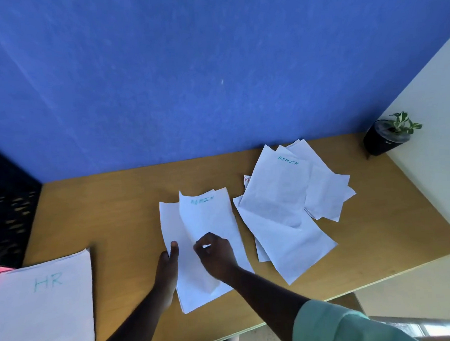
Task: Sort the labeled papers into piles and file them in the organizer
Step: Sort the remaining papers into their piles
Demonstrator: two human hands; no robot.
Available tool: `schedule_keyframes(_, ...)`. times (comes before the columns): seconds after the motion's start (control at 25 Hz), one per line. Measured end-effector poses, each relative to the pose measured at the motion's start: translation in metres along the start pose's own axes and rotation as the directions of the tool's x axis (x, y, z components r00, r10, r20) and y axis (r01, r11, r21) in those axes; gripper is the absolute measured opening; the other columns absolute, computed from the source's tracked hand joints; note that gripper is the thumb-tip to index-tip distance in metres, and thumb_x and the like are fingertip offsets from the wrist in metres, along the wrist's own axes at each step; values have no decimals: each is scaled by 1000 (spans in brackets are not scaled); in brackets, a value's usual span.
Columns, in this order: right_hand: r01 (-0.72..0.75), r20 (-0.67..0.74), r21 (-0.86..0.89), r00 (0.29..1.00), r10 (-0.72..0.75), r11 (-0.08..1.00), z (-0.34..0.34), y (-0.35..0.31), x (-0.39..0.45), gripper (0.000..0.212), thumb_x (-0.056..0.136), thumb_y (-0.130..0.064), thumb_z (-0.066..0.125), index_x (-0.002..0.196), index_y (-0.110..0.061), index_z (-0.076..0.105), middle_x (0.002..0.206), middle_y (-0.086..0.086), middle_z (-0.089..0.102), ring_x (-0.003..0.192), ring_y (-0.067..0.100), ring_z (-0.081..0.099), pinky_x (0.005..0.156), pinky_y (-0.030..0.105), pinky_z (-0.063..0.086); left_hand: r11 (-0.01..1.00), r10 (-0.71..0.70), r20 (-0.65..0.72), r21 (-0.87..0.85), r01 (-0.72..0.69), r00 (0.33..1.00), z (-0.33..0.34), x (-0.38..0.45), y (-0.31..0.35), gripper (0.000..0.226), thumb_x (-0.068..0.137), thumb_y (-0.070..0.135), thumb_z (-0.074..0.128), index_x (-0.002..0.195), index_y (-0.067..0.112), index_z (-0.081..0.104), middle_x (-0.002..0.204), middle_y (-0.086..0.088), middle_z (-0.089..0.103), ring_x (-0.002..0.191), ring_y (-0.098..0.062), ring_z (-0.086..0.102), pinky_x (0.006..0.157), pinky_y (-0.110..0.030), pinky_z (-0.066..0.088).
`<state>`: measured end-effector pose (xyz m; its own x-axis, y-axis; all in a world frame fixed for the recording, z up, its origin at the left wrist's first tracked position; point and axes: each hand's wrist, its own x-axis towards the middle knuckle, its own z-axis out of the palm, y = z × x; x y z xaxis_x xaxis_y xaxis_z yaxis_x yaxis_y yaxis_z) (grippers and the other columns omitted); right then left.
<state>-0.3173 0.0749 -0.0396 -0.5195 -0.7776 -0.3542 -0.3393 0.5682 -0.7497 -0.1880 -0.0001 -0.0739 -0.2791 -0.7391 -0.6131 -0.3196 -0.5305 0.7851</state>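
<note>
Right hand [215, 254] fingers curled, thumb and forefinger pinched on the top ADMIN sheet [208, 223], which bows up off the centre pile [199, 289]. Left hand [168, 269] lies flat and mostly extended along the pile's 9 o'clock edge, thumb [174, 247] pressed onto the paper; it grips nothing, just pins the pile down. Pile sits mid-table, slightly fanned, lettering in teal at its 12 o'clock end. At 2 o'clock from the hands, touching nothing of the pile: a loose unsorted heap [288, 214], top sheet also marked ADMIN, a red-lettered corner [247, 180] poking out at its 9 o'clock side. At 8 o'clock, well apart: neat HR stack [46, 305]. Wooden table [111, 212]. Potted plant [389, 135] far at 2 o'clock corner. Dark mesh organizer [9, 207] at 9 o'clock edge, details unclear. Blue partition [188, 81] behind.
</note>
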Motion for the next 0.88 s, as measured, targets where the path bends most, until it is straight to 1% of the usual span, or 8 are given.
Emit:
schedule_keyframes(0.08, -50, 42, 185, 998, 43, 981, 1, -2, 4, 26, 98, -41, 60, 101, -20, 73, 107, -7, 77, 87, 7, 75, 84, 33, 60, 999, 0, 9, 42, -1, 1000, -1, 2, -2, 38, 94, 49, 59, 114, 17, 64, 103, -2, 73, 95, -26, 69, 87, -44, 56)
schedule_keyframes(0.16, -52, -69, 242, 995, 71, 969, -12, 2, 9, 25, 99, -40, 58, 99, -20, 74, 103, -6, 77, 82, 9, 76, 81, 35, 60, 991, -12, -1, 134, 12, 1000, -3, 4, -5, 31, 91, 31, 67, 116, 14, 63, 106, -4, 72, 95, -26, 68, 85, -42, 56)
schedule_keyframes(0.32, -122, -445, -191, 895, 25, 974, -69, 29, 28, 19, 94, -22, 59, 109, -25, 70, 116, -2, 69, 110, 20, 63, 86, 33, 53, 979, -56, -15, 198, 58, 998, -8, 4, -6, 24, 87, 10, 61, 111, 14, 61, 102, -6, 69, 90, -26, 67, 72, -37, 55)
schedule_keyframes(0.44, -244, -381, -446, 922, 65, 861, -106, 59, 41, 53, 89, -13, 63, 140, -23, 53, 154, 1, 46, 146, 25, 34, 112, 41, 41, 973, -22, -18, 230, 26, 1000, -10, 4, -6, 24, 84, 4, 56, 105, 15, 61, 99, -7, 69, 89, -27, 66, 68, -34, 52)
schedule_keyframes(0.52, -232, -272, -568, 958, 85, 790, -116, 74, 46, 70, 92, -13, 65, 154, -21, 35, 168, 3, 25, 156, 27, 18, 124, 46, 28, 963, 7, -14, 269, -3, 1000, -13, 4, -6, 25, 84, 3, 52, 104, 16, 61, 97, -7, 68, 88, -26, 66, 67, -33, 51)
schedule_keyframes(0.64, -192, -237, -628, 970, 50, 754, -117, 85, 52, 72, 95, -11, 64, 158, -20, 29, 167, 3, 30, 151, 27, 33, 121, 46, 35, 954, 26, -40, 299, -12, 999, -19, 2, -9, 29, 83, 1, 47, 103, 16, 62, 96, -6, 68, 86, -26, 65, 64, -30, 49)
schedule_keyframes(0.76, -172, -284, -698, 958, -48, 695, -116, 89, 51, 55, 94, -8, 65, 146, -19, 50, 144, 1, 57, 127, 24, 59, 102, 40, 54, 948, 33, -74, 318, -8, 997, -23, -1, -12, 31, 83, 0, 45, 103, 15, 63, 93, -7, 68, 82, -25, 65, 60, -28, 46)
schedule_keyframes(0.88, -123, -242, -801, 962, -128, 586, -122, 91, 45, 34, 97, -8, 60, 128, -19, 65, 121, 0, 67, 104, 21, 68, 88, 34, 59, 947, 29, -80, 322, -2, 996, -25, -4, -12, 31, 83, 1, 44, 102, 15, 63, 93, -8, 69, 82, -27, 65, 58, -27, 45)
